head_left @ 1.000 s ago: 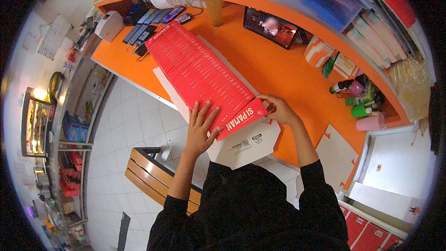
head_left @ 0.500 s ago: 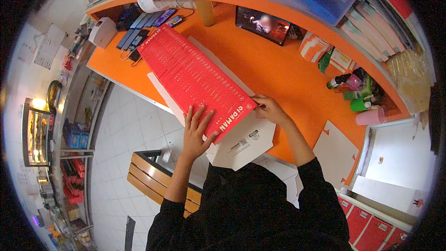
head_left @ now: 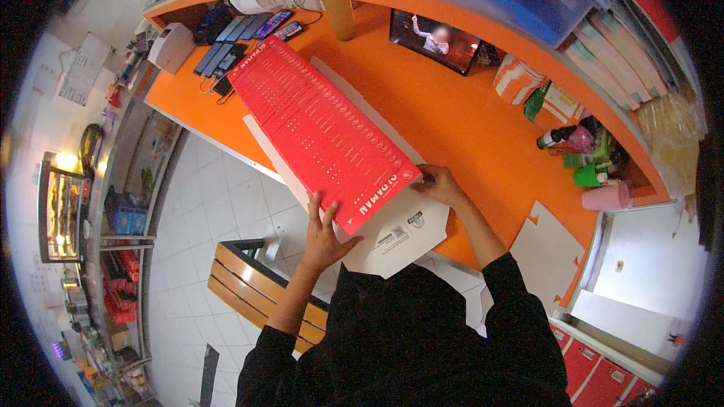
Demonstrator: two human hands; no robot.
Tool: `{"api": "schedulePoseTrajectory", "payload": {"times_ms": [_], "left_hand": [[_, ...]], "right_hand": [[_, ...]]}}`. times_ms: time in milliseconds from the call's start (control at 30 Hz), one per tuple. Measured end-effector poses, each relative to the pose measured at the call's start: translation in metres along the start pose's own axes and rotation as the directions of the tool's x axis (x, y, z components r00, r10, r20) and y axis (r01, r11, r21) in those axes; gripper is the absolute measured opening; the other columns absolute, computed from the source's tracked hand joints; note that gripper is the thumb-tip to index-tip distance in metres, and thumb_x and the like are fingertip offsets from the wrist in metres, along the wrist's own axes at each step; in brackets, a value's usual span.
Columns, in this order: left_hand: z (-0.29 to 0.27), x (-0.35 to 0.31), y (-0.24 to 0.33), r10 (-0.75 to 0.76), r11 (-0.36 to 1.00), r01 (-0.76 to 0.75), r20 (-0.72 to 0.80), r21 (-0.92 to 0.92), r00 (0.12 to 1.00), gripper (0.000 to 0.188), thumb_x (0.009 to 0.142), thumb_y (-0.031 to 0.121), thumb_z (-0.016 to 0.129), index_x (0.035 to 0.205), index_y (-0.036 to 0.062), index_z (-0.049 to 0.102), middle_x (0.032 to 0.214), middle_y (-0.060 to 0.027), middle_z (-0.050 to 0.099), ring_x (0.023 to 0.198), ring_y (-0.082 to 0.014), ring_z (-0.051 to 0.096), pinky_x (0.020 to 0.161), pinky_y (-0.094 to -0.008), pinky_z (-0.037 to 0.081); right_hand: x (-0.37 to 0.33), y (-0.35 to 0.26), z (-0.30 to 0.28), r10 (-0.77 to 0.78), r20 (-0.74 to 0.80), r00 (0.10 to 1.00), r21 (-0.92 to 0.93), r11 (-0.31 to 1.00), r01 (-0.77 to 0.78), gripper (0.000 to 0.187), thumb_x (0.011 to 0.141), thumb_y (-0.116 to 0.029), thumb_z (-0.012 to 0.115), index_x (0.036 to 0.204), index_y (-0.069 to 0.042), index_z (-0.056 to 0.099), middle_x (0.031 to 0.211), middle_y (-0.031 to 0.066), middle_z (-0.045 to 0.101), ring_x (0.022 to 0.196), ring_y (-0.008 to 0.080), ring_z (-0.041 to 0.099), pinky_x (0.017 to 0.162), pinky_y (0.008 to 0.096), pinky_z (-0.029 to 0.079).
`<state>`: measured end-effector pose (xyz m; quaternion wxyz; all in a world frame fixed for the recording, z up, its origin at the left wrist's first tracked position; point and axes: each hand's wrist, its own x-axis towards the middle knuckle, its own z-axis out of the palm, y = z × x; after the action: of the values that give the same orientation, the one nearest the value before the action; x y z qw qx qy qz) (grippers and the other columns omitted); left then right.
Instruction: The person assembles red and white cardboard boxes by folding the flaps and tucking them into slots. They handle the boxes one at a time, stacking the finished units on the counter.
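Observation:
A long fanned stack of red printed cardboard sheets [head_left: 324,132] lies slantwise across the orange counter, its near end toward me. White cardboard [head_left: 396,240] sticks out beneath it at the near end and along the sides. My left hand [head_left: 324,240] is at the stack's near left corner. Its fingers are spread, with fingertips at the left edge and the thumb by the near edge. My right hand [head_left: 441,185] is closed at the near right corner, fingers bent over the cardboard edge. Its fingertips are partly hidden, so how many sheets it pinches is unclear.
Several phones [head_left: 241,34] lie at the counter's far left beside a white device [head_left: 170,49]. A lit screen [head_left: 435,39] leans at the back. A pink cup [head_left: 605,197] and small items crowd the right shelf. White cardboard [head_left: 547,252] lies right; a wooden bench [head_left: 264,286] stands left.
My left hand has slid off the top of the red stack to its near left corner. My right hand stays at the right corner, its fingers bent further. The view has shifted slightly.

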<state>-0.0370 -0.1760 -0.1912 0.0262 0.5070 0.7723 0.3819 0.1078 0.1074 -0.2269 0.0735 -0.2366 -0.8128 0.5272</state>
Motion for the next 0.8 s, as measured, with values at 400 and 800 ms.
{"api": "schedulePoseTrajectory", "payload": {"times_ms": [400,800], "left_hand": [[0.002,-0.001,-0.011,0.083,0.972,-0.077,-0.021,0.220,0.996,0.103,0.050,0.029,0.087,0.132,0.0192,0.026,0.139,-0.0240,0.021,0.129,-0.0479,0.025,0.102,-0.0662,0.020],[0.013,-0.009,-0.019,0.077,0.987,-0.065,-0.076,0.147,0.994,0.093,0.050,0.011,0.083,0.127,0.0163,0.030,0.139,-0.0243,0.022,0.126,-0.0479,0.032,0.103,-0.0574,0.031]], "right_hand": [[0.032,0.003,-0.021,-0.419,0.142,0.897,-0.389,0.809,0.440,0.056,0.059,-0.034,0.080,0.107,-0.011,0.062,0.111,0.0078,0.058,0.106,0.0288,0.050,0.093,0.0401,0.039],[0.046,0.002,-0.018,-0.358,0.176,0.917,-0.408,0.822,0.399,0.048,0.066,-0.046,0.072,0.100,-0.012,0.065,0.100,0.0043,0.064,0.098,0.0287,0.052,0.089,0.0398,0.037]]}}
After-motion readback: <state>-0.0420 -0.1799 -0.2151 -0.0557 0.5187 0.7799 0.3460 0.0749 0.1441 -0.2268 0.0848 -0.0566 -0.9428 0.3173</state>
